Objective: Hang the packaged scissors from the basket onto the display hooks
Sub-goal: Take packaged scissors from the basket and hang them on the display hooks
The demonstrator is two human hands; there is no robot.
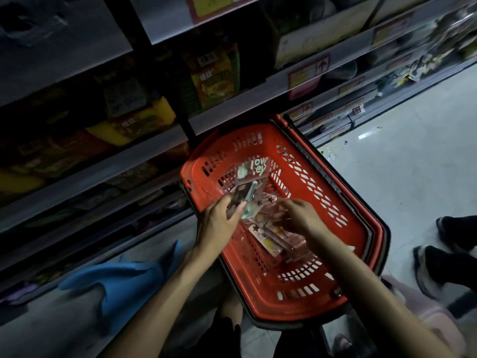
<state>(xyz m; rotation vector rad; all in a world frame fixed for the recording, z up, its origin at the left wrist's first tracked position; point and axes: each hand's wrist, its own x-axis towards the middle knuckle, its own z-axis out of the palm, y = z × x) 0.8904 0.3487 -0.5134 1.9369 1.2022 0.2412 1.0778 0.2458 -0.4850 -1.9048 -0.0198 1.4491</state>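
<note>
Red basket (352, 195): left hand (220, 223) pinches a scissors pack (249, 180) above its middle; right hand (302, 217) curls down onto the pile (271, 239) inside, grip unclear.

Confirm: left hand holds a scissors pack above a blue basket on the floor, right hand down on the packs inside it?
Wrong on one point: the basket is red, not blue, as the head view shows. The rest stands: the left hand holds a scissors pack above it, and the right hand is down on the packs inside it.
</note>
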